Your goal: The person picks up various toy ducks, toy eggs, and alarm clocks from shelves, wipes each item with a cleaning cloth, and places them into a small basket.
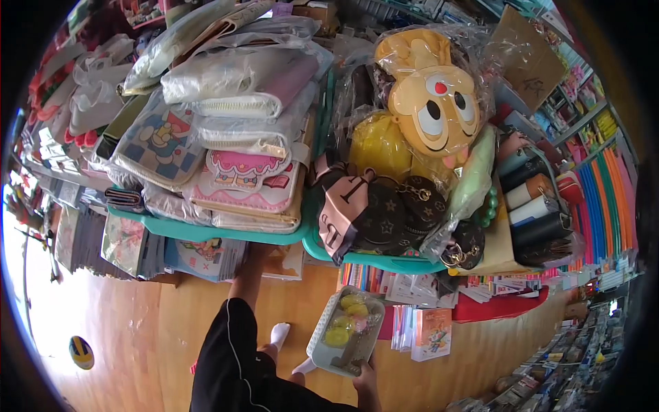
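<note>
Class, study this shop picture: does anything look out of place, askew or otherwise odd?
Yes. A yellow, blue and white ball lies alone on the wooden floor, far left, away from the stock. The wrapped bags in the teal tub are heaped above and over its rim. The right hand grips a grey tray; nothing spilled from it.

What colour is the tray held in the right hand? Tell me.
Pale grey, seen in the head view: the tray in the right hand.
</note>
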A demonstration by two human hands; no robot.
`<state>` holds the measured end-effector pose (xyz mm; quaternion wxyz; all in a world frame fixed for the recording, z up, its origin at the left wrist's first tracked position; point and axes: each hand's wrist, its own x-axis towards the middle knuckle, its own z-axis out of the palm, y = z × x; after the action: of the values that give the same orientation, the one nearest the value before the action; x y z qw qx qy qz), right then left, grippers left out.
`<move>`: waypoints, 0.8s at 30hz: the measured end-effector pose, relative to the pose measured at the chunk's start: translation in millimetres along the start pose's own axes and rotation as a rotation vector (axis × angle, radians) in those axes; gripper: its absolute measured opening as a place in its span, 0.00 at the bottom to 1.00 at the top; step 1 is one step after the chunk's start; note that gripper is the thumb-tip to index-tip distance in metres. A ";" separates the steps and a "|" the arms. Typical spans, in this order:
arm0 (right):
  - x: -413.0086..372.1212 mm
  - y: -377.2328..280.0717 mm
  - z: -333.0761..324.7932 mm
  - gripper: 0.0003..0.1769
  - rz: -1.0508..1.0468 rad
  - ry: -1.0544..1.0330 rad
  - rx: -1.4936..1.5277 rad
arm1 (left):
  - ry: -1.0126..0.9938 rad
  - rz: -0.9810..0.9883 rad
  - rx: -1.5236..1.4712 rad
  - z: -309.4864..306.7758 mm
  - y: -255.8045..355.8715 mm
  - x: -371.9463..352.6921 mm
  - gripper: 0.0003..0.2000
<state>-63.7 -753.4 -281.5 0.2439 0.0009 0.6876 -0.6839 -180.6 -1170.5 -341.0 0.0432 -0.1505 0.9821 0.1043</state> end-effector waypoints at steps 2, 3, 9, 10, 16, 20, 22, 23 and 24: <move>2.2 -8.3 11.4 0.33 0.078 0.054 0.115 | 0.024 -0.003 -0.023 2.4 -1.0 3.8 0.23; 4.4 -13.6 17.6 0.34 0.201 0.132 0.332 | 0.040 -0.011 -0.036 3.8 -2.8 5.5 0.22; 10.5 -3.2 12.2 0.32 0.075 0.078 0.366 | 0.333 -0.041 -0.238 22.2 -13.1 4.8 0.19; 7.7 0.0 8.8 0.32 0.093 0.077 0.366 | 0.451 -0.024 -0.323 26.9 -12.7 3.3 0.19; 4.2 -6.0 -14.8 0.32 0.054 0.007 0.263 | 0.409 -0.277 -0.454 12.6 45.7 -32.4 0.23; -11.9 -51.9 2.2 0.32 0.025 0.014 0.083 | 0.574 -0.332 -0.704 -76.7 110.0 -125.2 0.29; -18.3 -65.8 7.2 0.34 0.015 -0.028 0.088 | 0.678 -0.323 -0.808 -108.3 114.1 -172.5 0.29; -20.0 -61.1 3.6 0.34 0.010 -0.049 0.081 | 0.767 -0.292 -0.915 -121.8 113.5 -196.6 0.29; -16.8 -50.6 -0.6 0.34 0.017 -0.096 0.132 | 0.807 -0.308 -1.006 -139.1 108.4 -220.7 0.29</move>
<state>-66.0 -750.5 -228.3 0.2819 -0.0100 0.6287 -0.7247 -11.2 -1036.4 -159.0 -0.3892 -0.3182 0.7201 0.4782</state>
